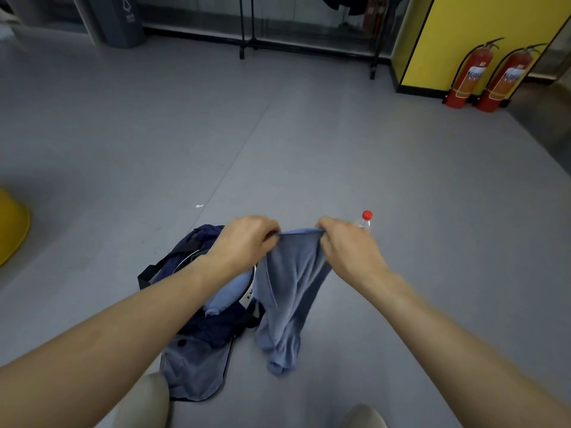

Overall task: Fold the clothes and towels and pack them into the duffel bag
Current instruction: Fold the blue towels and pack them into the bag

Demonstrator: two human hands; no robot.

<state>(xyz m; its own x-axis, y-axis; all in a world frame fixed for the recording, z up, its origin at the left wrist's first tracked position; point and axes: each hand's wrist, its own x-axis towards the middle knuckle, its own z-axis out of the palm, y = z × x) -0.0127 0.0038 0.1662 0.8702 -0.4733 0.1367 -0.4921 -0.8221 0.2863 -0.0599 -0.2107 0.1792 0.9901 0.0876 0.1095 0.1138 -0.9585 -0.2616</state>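
- Far left, frame edge: a yellow object (12, 223) on the floor (154, 134). Too cropped to tell what it is.
- Left of centre: the duffel bag (210, 332) lies on the floor. It is navy and slumped, with its mouth open. A pale blue item (225, 296) sits inside, so I judge packing is partly done.
- My left grip (247, 242) is above the bag, fingers curled, pinching one top corner of the blue towel (290, 288).
- The towel hangs in the air between both grips, just right of the bag. Its top edge is pulled into a short taut line. The rest drops in loose vertical creases and bunches at the lower end. I cannot tell whether that end touches the floor. The cloth is greyish blue and looks soft and limp.
- My right grip (346, 245) pinches the other top corner. I reckon it is held this way so its own weight straightens it before the first fold.
- Just behind the right grip: a clear bottle (366, 220) with a red cap, upright.
- Far right: two red fire extinguishers (471, 75) stand by a yellow wall.
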